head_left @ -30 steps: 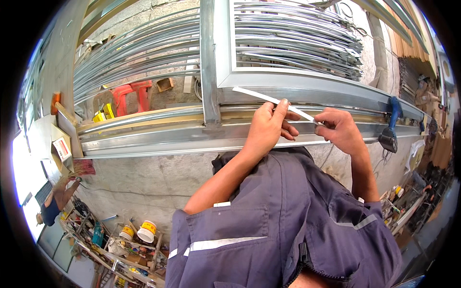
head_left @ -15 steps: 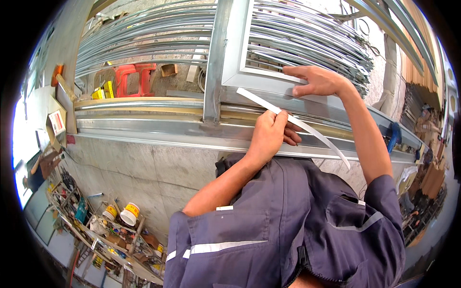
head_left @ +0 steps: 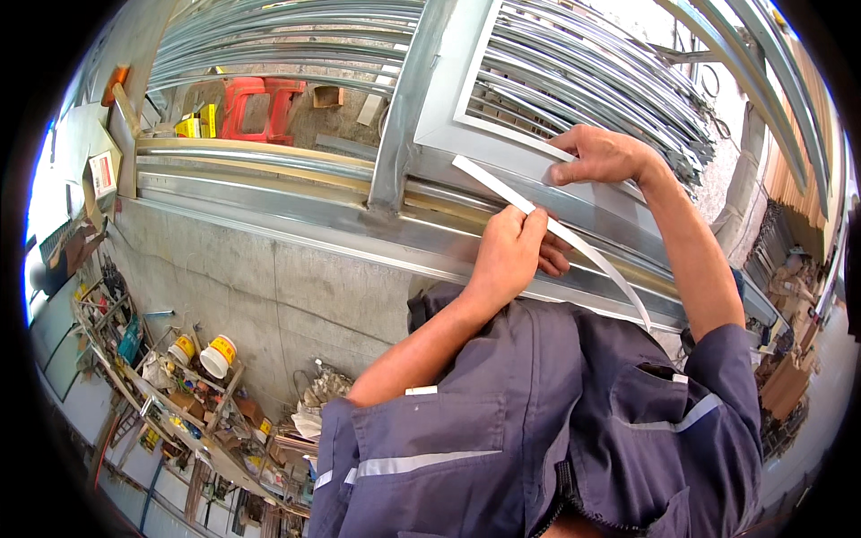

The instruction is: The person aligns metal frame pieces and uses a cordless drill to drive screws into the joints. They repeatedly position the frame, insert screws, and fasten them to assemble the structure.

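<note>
My left hand [head_left: 511, 251] is closed, pinching a thin white strip [head_left: 608, 269] between thumb and forefinger. One end of the strip points up toward the frame's corner; the other curves down to the right, close to my overalls. A light grey metal frame [head_left: 439, 127] with a mitred corner rests on the steel bench. At its near bar, my right hand [head_left: 610, 154] has its fingers curled over the inner edge and its thumb on the near face. The right fingertips are partly hidden.
Long metal rods [head_left: 296, 49] lie beyond the steel bench rail [head_left: 269, 215]. A red plastic stool [head_left: 260, 108] stands on the floor behind it, and a hammer [head_left: 121, 94] lies at far left. The lower left holds a cluttered cart [head_left: 148, 408] with a white bucket [head_left: 218, 356].
My right hand has closed from outstretched fingers onto the frame's near bar. The left hand still holds the strip, slightly shifted rightward. The whole view has turned a little.
</note>
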Demonstrator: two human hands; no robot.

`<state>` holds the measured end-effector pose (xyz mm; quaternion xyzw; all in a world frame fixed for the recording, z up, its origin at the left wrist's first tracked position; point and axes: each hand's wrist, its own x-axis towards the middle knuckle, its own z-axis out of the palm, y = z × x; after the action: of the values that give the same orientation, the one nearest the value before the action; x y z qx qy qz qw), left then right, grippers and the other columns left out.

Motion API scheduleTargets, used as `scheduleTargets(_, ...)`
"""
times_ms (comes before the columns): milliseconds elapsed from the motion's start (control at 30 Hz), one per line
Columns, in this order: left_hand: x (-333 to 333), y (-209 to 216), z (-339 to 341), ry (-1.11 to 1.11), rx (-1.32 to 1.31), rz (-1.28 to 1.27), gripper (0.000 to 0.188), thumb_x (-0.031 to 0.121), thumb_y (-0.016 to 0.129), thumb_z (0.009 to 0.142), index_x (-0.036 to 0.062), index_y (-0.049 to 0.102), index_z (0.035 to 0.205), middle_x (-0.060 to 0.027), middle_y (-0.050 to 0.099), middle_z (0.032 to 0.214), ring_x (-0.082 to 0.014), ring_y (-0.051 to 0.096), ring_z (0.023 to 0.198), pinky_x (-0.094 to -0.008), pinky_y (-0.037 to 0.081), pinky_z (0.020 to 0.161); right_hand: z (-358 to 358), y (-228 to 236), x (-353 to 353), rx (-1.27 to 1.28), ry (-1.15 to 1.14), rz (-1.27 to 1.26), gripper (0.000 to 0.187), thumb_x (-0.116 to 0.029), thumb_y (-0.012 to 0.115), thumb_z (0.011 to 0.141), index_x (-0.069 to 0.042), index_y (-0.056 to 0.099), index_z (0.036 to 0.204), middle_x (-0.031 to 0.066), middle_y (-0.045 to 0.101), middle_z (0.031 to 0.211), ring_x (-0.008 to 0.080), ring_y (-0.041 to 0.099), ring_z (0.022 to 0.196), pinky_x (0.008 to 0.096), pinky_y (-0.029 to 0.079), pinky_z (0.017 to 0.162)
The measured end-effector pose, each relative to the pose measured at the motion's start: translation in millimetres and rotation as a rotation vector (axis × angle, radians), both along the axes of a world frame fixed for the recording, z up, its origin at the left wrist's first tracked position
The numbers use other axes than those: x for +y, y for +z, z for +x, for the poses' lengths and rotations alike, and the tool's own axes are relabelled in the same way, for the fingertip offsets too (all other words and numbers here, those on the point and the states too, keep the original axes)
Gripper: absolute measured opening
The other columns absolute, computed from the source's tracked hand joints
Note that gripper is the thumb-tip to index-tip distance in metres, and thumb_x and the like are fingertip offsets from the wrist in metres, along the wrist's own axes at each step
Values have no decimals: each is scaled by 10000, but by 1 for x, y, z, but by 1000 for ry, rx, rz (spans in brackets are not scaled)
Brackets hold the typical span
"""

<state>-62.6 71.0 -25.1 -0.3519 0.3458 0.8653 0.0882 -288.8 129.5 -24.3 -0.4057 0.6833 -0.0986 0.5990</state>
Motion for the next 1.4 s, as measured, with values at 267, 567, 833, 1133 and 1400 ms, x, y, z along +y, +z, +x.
scheduleTargets(267,2,2,-8,-39,-3,22,356,231,416,1052,-92,560,1004,-207,688,897,-243,690,679,-329,571,602,-6,-18,10,-5,5,-70,572,-415,685,838,-37,661,1267,144,723,989,233,647,852,393,500,789)
scheduleTargets(567,10,2,-5,-43,-24,16,345,229,418,1056,-85,559,1032,-200,687,908,-241,687,682,-326,564,595,6,-16,23,-28,-106,-112,604,-410,618,916,-72,547,1411,168,662,1249,271,622,1103,378,476,959)
scheduleTargets(833,9,1,-7,-26,-15,22,326,222,419,1055,-81,537,1034,-189,678,866,-231,685,633,-321,569,551,0,-17,22,-94,-110,-105,596,-361,655,869,-100,573,1398,169,696,1172,286,650,1010,395,485,916)
scheduleTargets(1133,6,-1,-5,-37,-5,26,348,226,413,1057,-93,547,1028,-196,683,884,-236,691,657,-323,573,571,4,-13,20,-53,-103,-85,603,-318,652,824,-90,592,1379,164,700,1165,279,654,1007,399,488,923)
scheduleTargets(1400,3,2,-5,-63,11,41,359,228,410,1055,-96,563,1046,-207,685,912,-244,694,684,-328,573,602,-2,-21,20,-115,-127,-119,693,-348,690,723,-28,618,1334,149,711,1098,211,636,941,360,500,851)
